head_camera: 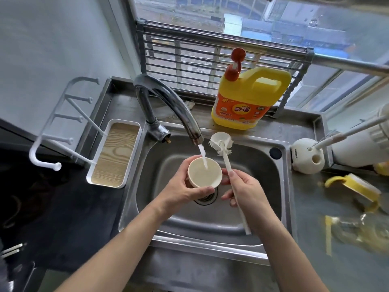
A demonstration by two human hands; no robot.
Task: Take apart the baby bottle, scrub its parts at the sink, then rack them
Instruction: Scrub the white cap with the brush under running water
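Cup-shaped part (204,174): plain cream, inside and out. Brush (221,144): white handle, white bristles. Detergent jug (252,98): bright yellow body, orange label with a red band and yellow lettering, red pump. Drying rack (44,164): white frame and pegs. Its tray (114,152): white rim, pale wood-grain pattern. Sink (210,218): dull grey steel. Faucet (187,121): dark chrome. Brush holder (307,157): cream. Handled collar (353,186): yellow, on the grey table (315,249).

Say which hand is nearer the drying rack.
Left. The left hand, gripping the cream cup, is right of the drying rack; the right hand, holding the bottle brush, is farther right.
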